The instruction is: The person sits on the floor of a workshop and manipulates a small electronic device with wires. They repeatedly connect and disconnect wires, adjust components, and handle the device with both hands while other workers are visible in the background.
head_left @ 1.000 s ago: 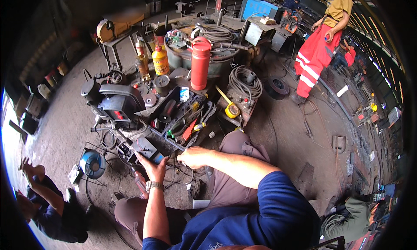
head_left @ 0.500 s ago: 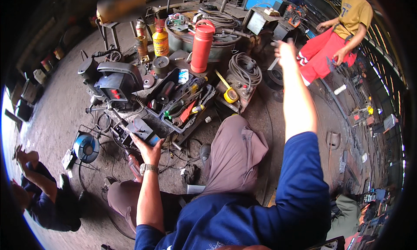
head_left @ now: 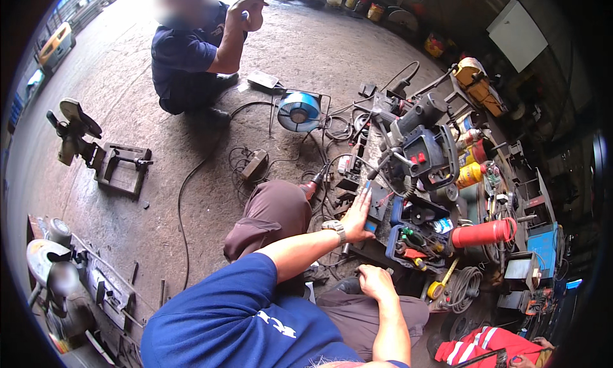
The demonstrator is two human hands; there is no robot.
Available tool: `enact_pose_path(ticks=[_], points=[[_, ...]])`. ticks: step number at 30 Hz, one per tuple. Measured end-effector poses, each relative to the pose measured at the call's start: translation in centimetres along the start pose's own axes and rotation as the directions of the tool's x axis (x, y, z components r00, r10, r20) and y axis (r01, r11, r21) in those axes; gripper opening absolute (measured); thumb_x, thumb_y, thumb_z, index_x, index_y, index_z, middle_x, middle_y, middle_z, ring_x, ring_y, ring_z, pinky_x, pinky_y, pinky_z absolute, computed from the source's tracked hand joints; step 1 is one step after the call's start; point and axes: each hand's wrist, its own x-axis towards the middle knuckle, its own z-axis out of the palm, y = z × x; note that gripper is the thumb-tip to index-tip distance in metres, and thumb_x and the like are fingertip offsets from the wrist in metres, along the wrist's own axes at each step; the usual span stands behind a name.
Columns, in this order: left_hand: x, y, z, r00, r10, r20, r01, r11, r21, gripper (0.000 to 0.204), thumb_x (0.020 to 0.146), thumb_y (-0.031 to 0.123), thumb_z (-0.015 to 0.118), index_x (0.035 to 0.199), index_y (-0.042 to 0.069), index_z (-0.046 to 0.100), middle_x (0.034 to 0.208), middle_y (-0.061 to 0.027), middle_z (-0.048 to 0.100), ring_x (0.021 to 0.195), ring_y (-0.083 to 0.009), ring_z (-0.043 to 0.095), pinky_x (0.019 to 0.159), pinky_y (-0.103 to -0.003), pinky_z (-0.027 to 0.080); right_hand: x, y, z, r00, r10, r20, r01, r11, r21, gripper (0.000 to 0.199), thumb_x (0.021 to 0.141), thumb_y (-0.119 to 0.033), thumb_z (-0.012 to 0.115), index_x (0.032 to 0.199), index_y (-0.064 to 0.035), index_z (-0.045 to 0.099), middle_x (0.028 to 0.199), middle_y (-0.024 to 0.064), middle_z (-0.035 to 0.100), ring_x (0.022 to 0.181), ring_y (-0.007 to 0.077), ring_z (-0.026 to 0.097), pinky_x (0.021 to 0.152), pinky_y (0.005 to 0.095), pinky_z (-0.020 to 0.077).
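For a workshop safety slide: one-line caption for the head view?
Seated on a workshop floor, left hand flat on a black tool case, right hand resting on the knee.

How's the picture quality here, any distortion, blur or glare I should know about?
Head view: strong fisheye bending with black corners; daylight glare washes out the concrete floor at top left; the left hand and right hand look sharp; the right rim is dim.

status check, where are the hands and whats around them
Left hand open, flat on dark tool case. Right hand loosely curled, empty, on knee. Open toolbox, red cylinder and drill machine close by.
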Motion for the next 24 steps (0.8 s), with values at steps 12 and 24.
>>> enact_pose_path(ticks=[12, 24], points=[[0.4, -0.6, 0.5, 0.999, -0.025, -0.047, 0.024, 0.999, -0.034, 0.14, 0.06, 0.031, 0.092, 0.155, 0.003, -0.007, 0.162, -0.0223, -0.003, 0.149, -0.0456, 0.005, 0.117, -0.056, 0.025, 1.1, 1.9, -2.0, 0.929, 0.371, 0.012, -0.357, 0.885, 0.299, 0.024, 0.091, -0.011, 0.056, 0.111, -0.0067, 0.068, 0.093, 0.0196, 0.07, 0.089, 0.0341, 0.069, 0.079, 0.0416, 0.0537], [0.3, 0.0, -0.4, 0.996, -0.083, 0.029, 0.083, 0.997, 0.005, 0.136, 0.061, 0.035, 0.091, 0.152, -0.007, 0.001, 0.158, -0.0311, 0.005, 0.148, -0.0457, 0.007, 0.122, -0.046, 0.016, -0.8, 6.0, -11.1, 0.319, 0.842, -0.436, 0.413, 0.29, 0.863, 0.06, 0.096, -0.006, 0.05, 0.152, -0.0098, 0.031, 0.089, 0.0063, 0.06, 0.055, 0.0088, 0.049, 0.044, 0.0211, 0.039]])
